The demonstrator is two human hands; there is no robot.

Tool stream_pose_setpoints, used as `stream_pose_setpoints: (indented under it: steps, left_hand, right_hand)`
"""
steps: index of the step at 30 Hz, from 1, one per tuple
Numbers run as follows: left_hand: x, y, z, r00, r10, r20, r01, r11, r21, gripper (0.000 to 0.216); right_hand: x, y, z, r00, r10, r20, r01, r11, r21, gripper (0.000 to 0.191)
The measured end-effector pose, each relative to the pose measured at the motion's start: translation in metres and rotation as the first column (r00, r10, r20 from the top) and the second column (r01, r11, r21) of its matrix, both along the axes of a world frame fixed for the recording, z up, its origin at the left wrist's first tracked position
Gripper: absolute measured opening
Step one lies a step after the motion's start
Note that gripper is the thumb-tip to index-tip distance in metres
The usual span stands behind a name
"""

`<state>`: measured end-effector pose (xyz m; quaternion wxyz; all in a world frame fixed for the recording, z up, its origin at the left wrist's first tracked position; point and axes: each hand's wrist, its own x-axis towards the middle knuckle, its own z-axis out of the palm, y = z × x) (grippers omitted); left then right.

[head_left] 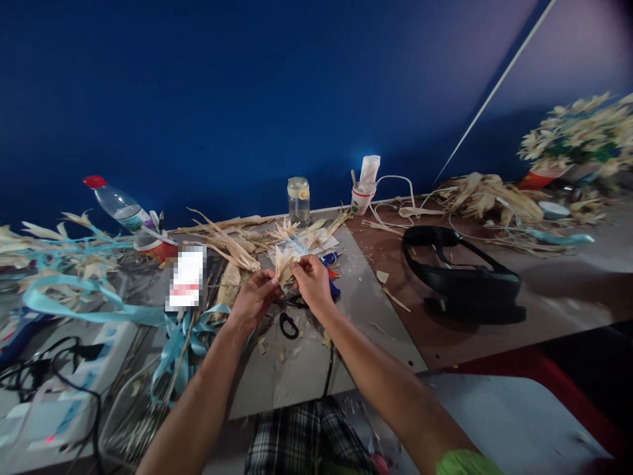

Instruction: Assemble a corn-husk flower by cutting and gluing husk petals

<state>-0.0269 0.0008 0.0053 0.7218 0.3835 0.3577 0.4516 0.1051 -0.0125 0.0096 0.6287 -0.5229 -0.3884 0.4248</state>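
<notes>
Both hands meet over the middle of the table, pinching a folded piece of dried corn husk. My left hand has its fingers closed on the husk's left side, and my right hand grips the right side. Just behind them lies a husk flower with light blue at its base. A blue glue gun with an orange part is partly hidden behind my right hand. Below the hands, a black scissors handle rests on the grey board.
Loose dried husks spread behind my left hand. A glass jar and a paper cup stand by the wall. To the right sits a black headset. Blue ribbon, a phone and a power strip lie left.
</notes>
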Motion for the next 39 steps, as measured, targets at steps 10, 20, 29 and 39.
stream_pose_setpoints:
  steps: [10,20,29,39]
  left_hand:
    - [-0.001,0.003,-0.002,0.999,-0.002,0.045,0.003,1.0,-0.031,0.034]
    - [-0.004,0.004,-0.006,0.998,-0.025,0.063,0.032,0.994,-0.108,0.022]
    - [-0.002,0.004,-0.004,1.0,0.0,0.025,0.002,0.998,-0.064,0.025]
    - [-0.001,0.003,-0.004,1.0,0.018,-0.026,-0.019,0.999,-0.048,0.027]
  right_hand:
    - [0.0,0.002,-0.001,0.984,0.079,-0.161,-0.08,0.997,-0.001,0.018]
    - [-0.001,0.003,-0.005,0.98,0.086,-0.179,-0.088,0.996,-0.004,0.018]
    - [-0.001,0.004,-0.006,0.979,0.092,-0.183,-0.094,0.996,-0.001,0.019]
    - [0.0,0.005,-0.007,0.974,0.08,-0.213,-0.079,0.997,0.014,0.019]
